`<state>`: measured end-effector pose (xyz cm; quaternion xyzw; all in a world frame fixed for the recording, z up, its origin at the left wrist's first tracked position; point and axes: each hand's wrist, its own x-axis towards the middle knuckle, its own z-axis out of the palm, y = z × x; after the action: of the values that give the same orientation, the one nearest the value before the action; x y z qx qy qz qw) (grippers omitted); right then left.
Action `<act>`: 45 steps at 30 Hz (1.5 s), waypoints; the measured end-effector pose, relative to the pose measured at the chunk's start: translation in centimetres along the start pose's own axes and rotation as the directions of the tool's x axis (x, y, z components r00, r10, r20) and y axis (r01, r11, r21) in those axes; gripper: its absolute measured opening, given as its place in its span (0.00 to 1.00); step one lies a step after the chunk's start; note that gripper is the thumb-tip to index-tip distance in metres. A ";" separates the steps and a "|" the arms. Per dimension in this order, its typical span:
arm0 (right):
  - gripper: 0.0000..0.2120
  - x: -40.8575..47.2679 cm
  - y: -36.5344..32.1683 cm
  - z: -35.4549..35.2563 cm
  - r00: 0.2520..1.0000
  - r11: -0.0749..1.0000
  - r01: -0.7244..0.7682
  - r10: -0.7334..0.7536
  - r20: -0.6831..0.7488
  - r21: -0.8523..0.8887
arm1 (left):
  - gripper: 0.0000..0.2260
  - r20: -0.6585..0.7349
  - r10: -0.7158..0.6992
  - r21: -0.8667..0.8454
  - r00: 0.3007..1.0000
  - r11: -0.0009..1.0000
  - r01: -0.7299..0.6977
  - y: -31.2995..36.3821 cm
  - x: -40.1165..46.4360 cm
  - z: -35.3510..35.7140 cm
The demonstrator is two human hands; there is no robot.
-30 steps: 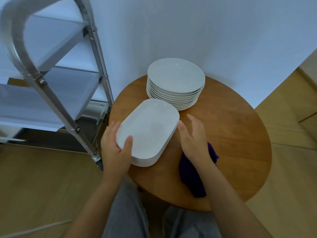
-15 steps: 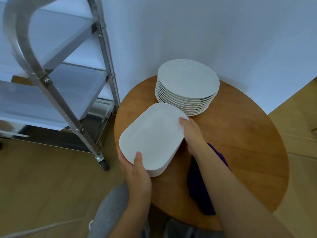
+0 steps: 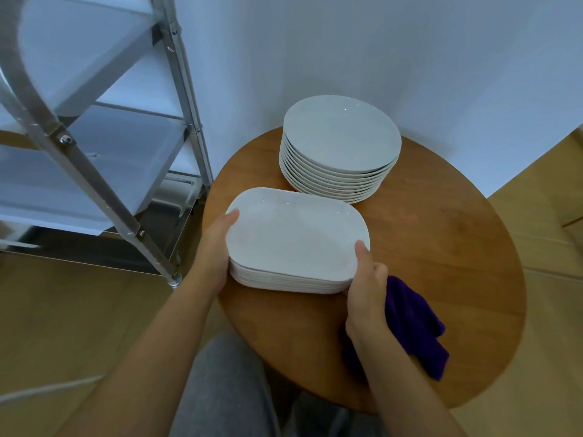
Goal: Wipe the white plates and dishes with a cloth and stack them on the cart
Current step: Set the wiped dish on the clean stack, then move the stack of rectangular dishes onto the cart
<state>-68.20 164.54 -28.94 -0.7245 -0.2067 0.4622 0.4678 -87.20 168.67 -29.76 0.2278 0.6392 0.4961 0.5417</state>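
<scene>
A stack of white oblong dishes (image 3: 293, 238) lies on the round wooden table (image 3: 441, 253), near its left edge. My left hand (image 3: 217, 244) grips the stack's left end, thumb on the top dish's rim. My right hand (image 3: 366, 279) grips the near right corner, thumb on top, fingers under the edge. A taller stack of round white plates (image 3: 339, 146) stands behind, against the wall. A purple cloth (image 3: 416, 323) lies on the table just right of my right hand.
A metal cart (image 3: 94, 171) with white shelves stands to the left of the table, its shelves bare where visible. A white wall runs behind the table. Wooden floor surrounds it. My grey-trousered knees (image 3: 227, 389) are at the table's near edge.
The oblong stack has turned clockwise to lie crosswise. My left hand moved from its near end to its left end, and my right hand from the far right edge to the near right corner.
</scene>
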 end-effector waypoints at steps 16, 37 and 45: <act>0.14 4.5 -2.0 0.1 0.974 0.991 -0.111 0.124 0.188 -0.077 | 0.06 0.047 -0.047 0.014 0.998 0.999 0.046 -1.6 0.6 -0.9; 0.14 -1.4 -12.7 1.7 0.922 0.940 -0.317 0.337 0.190 -0.131 | 0.16 -0.174 -0.448 -0.048 0.877 0.893 0.447 11.4 -4.2 0.2; 0.08 -7.2 -22.5 4.6 0.906 0.973 -0.231 0.218 0.363 -0.009 | 0.14 -0.176 -0.142 -0.072 0.974 0.989 0.131 22.7 -9.1 -3.0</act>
<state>-72.65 172.24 -6.58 -0.6379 -0.1967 0.6418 0.3776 -92.71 169.17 -5.74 0.1212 0.6847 0.4951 0.5209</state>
